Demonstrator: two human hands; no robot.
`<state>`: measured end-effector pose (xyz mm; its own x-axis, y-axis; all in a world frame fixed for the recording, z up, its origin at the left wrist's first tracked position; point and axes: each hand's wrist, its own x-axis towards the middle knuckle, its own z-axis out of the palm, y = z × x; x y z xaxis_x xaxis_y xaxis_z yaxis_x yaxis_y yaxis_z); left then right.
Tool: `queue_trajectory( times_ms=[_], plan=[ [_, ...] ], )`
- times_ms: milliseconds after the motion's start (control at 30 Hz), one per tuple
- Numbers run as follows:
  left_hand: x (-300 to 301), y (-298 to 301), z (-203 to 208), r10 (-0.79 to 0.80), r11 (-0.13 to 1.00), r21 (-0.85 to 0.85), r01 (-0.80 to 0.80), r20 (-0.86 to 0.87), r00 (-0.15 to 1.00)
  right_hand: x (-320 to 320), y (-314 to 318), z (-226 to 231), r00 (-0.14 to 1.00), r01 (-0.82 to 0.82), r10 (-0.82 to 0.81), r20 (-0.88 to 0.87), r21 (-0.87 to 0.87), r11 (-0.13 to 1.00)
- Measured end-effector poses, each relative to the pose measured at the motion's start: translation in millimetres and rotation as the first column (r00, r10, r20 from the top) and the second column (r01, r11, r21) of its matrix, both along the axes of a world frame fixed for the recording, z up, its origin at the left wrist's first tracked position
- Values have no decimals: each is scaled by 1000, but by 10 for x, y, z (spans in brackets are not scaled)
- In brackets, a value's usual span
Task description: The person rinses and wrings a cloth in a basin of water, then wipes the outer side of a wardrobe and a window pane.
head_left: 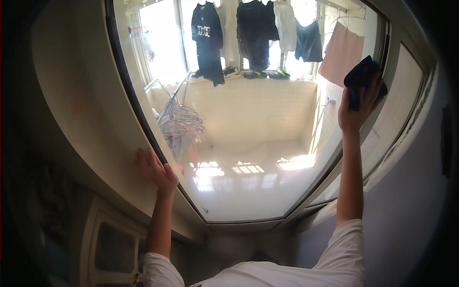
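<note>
A dark blue cloth (362, 72) is bunched in my right hand (359, 115), raised at the upper right. My fingers are closed over it, and it is against the right side of the large glass door pane (258, 186), near the dark frame edge. Low on the left, my left hand (161, 173) rests at the dark door frame (135, 98) and the pale surface beside it. Its fingers are spread and slightly blurred, with nothing held in them.
Behind the glass, clothes (258, 33) hang before bright windows. Several wire hangers (184, 119) cluster on a rack at the left, and shoes (265, 75) sit on a ledge. A cabinet with dark panels (114, 246) stands at the lower left; a pale wall (406, 205) is on the right.
</note>
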<state>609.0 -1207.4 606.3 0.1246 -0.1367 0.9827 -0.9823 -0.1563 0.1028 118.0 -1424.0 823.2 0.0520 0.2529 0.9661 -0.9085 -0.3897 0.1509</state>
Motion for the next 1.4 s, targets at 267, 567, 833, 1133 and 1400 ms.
queue_trajectory(
  times_ms=[267, 567, 833, 1133, 1400],
  plan=[
    [-52, -133, -24, -167, 981, -101, 166, 0, 986, 1632, 652, 226, 987, -128, 126, -102, -16, 992],
    [121, -165, -74, -197, 975, -95, 201, 46, 979, 3721, 1633, -525, 692, -464, 656, -302, 511, 724],
    [75, -14, -29, -150, 988, -26, 151, 42, 988, 2123, 1092, -724, 930, -185, 283, -234, 365, 912],
    [-11, 65, 28, -10, 1000, 4, 10, 32, 999, 287, 232, -971, 986, -40, -8, 169, 277, 960],
    [40, -22, 23, -204, 975, -76, 208, 67, 977, 1909, 873, -948, 984, -170, 146, 104, 290, 942]
  ],
)
